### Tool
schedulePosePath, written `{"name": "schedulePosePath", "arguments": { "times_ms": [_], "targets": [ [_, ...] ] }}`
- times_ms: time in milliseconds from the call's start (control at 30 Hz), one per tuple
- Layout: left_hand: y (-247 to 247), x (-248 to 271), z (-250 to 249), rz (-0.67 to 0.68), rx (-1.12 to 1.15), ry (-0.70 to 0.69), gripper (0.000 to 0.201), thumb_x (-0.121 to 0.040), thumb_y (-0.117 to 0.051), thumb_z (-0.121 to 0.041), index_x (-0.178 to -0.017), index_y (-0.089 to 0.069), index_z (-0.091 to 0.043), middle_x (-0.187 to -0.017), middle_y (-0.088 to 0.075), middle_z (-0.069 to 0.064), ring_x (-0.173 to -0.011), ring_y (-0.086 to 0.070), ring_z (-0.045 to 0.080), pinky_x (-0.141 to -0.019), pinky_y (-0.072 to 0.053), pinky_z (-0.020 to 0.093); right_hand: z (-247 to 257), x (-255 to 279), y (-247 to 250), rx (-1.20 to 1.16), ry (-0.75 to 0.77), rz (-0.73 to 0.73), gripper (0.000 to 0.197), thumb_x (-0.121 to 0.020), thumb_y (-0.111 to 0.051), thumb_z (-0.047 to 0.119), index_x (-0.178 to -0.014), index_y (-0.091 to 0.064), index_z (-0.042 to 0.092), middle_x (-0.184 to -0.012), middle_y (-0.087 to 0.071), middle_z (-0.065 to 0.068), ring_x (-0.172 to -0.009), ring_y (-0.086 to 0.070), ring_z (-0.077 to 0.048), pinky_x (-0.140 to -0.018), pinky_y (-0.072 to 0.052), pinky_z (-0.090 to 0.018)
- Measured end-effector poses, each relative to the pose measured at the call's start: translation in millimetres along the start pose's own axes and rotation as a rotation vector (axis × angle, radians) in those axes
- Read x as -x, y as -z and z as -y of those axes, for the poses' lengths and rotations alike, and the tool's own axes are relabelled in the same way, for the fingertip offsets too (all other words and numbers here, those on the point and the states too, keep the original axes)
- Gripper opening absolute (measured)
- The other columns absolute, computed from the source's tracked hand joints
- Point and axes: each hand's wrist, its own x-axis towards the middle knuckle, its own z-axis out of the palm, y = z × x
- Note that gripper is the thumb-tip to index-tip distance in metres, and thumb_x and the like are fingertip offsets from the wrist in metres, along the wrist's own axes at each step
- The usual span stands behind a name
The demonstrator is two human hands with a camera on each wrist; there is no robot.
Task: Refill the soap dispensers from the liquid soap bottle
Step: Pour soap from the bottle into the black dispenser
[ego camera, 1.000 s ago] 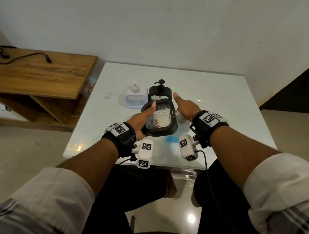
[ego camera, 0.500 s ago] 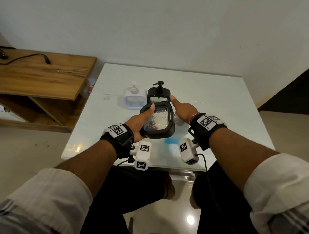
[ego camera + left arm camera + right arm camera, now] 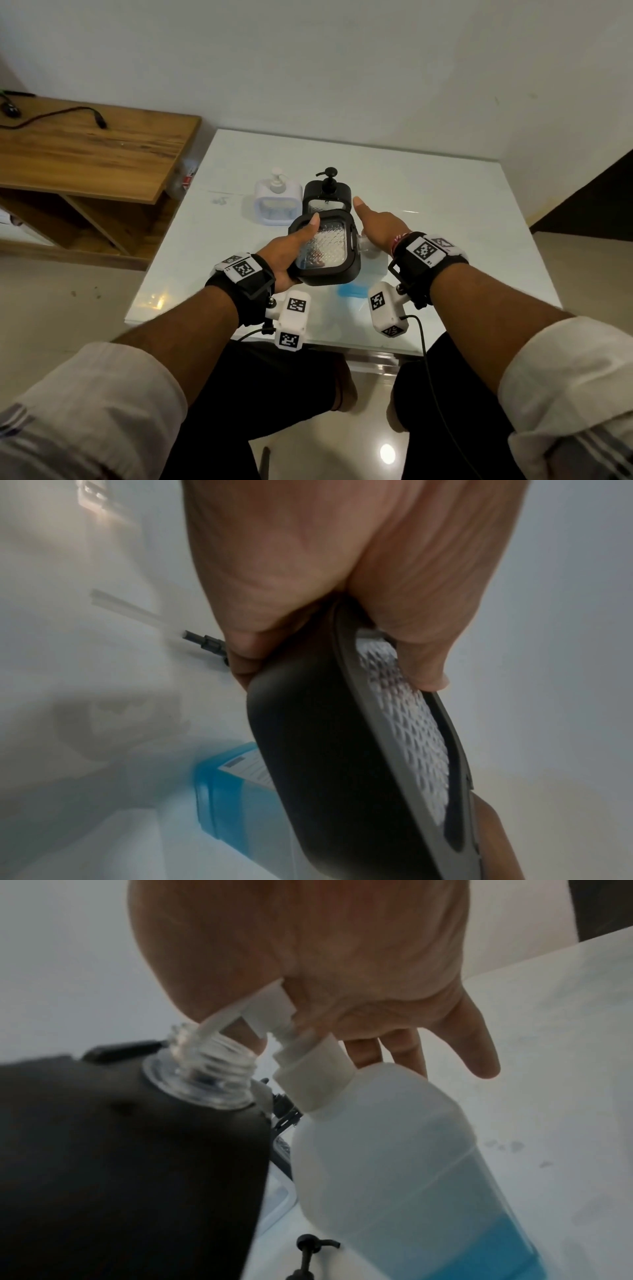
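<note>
Left hand (image 3: 291, 253): curled around the tilted black dispenser (image 3: 327, 251).
Right hand (image 3: 342, 969): fingers straight, pressing the soap bottle (image 3: 404, 1172) pump.
Risk: spout leaving the open neck (image 3: 209, 1066), spilling soap.

This looked like a room in a home, plainly furnished. A glossy white glass-topped surface (image 3: 428, 192) stood against a bare pale wall (image 3: 342, 61). At ten o'clock a low wooden shelf unit (image 3: 85, 154) with an open compartment carried a loose black cable (image 3: 51, 114). The floor was polished cream tile (image 3: 61, 308), bright with the reflection of a ceiling light. At twelve o'clock on the surface stood household items: a white square pump soap dispenser (image 3: 276, 200) and, just beside it, a black square pump soap dispenser (image 3: 328, 197).
</note>
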Motion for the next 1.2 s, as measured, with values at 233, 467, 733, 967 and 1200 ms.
{"name": "schedulePosePath", "arguments": {
  "times_ms": [233, 467, 733, 967, 1200],
  "targets": [
    [-1.4, 3.7, 0.9, -0.028, -0.009, -0.019, 0.052, -0.096, -0.061, -0.048, -0.135, -0.064, -0.013, -0.123, -0.074, 0.010, -0.106, -0.072, 0.026, -0.088, -0.058, 0.041, 1.7, 3.7, 4.1, -0.094, 0.013, -0.006, 0.084, -0.097, -0.014, 0.066, -0.131, -0.056, 0.002, -0.139, -0.052, -0.018, -0.124, -0.048, -0.030, -0.102, -0.031, -0.037],
    [-4.1, 3.8, 1.7, -0.025, -0.012, -0.012, 0.049, -0.098, -0.059, -0.047, -0.133, -0.064, -0.014, -0.120, -0.075, 0.009, -0.102, -0.074, 0.024, -0.084, -0.060, 0.040, -2.5, 0.3, 4.1, -0.043, -0.026, -0.033, 0.084, -0.095, -0.018, 0.069, -0.130, -0.057, 0.003, -0.137, -0.053, -0.017, -0.122, -0.050, -0.032, -0.100, -0.033, -0.037],
    [-1.2, 1.2, 0.8, -0.012, 0.010, -0.018, 0.057, -0.094, -0.063, -0.048, -0.138, -0.062, -0.013, -0.129, -0.071, 0.011, -0.119, -0.068, 0.028, -0.097, -0.055, 0.044, 1.1, 2.5, 3.5, -0.112, 0.024, -0.037, 0.084, -0.096, -0.016, 0.068, -0.129, -0.057, 0.003, -0.137, -0.054, -0.016, -0.122, -0.050, -0.030, -0.097, -0.032, -0.035],
    [-2.3, 0.0, 2.4, -0.017, -0.007, -0.021, 0.064, -0.084, -0.069, -0.048, -0.137, -0.062, -0.013, -0.127, -0.072, 0.011, -0.116, -0.070, 0.028, -0.096, -0.056, 0.045, -5.5, 0.5, 7.7, -0.091, -0.009, -0.037, 0.084, -0.095, -0.019, 0.069, -0.130, -0.057, 0.003, -0.139, -0.052, -0.015, -0.124, -0.049, -0.030, -0.101, -0.032, -0.037],
    [1.4, -0.7, 1.5, -0.035, -0.003, -0.034, 0.071, -0.079, -0.071, -0.048, -0.139, -0.061, -0.012, -0.128, -0.072, 0.011, -0.120, -0.068, 0.029, -0.098, -0.055, 0.046, -1.8, 2.0, 8.4, -0.117, 0.000, -0.048, 0.081, -0.097, -0.017, 0.065, -0.127, -0.058, 0.002, -0.137, -0.053, -0.017, -0.123, -0.049, -0.029, -0.101, -0.031, -0.035]
  ]
}}
